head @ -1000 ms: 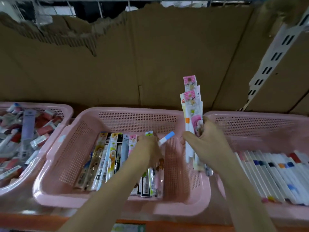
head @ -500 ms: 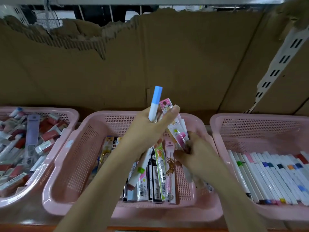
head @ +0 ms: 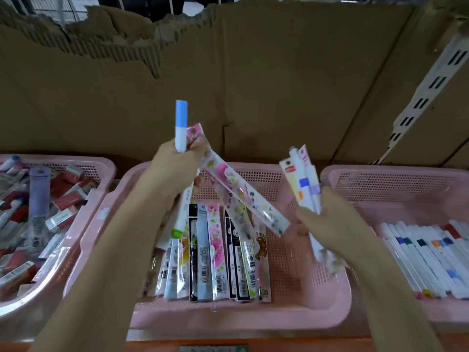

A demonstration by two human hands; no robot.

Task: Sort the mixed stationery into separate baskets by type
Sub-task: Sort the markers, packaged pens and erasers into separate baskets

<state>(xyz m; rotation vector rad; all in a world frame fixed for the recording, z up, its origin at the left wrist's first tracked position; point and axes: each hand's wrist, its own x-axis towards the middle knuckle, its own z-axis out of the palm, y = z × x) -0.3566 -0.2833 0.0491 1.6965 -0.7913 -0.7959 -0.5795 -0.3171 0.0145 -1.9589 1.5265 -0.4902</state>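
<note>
Currently, left hand (head: pixel 175 171): raised above middle basket (head: pixel 317 295), gripping blue-capped marker (head: pixel 181 128) and pink packet (head: pixel 241 184).
Marker axis: near upright, cap up.
Packet axis: slants down-right.
Right hand (head: pixel 327 224): clamped on marker bundle (head: pixel 303 181), upright between baskets.
Hidden: bundle's lower end blurred.

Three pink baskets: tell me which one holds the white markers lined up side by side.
The right basket. Its white markers lie in a neat row with coloured bands; the middle basket holds flat printed packets, and the left basket a jumbled heap.
</note>
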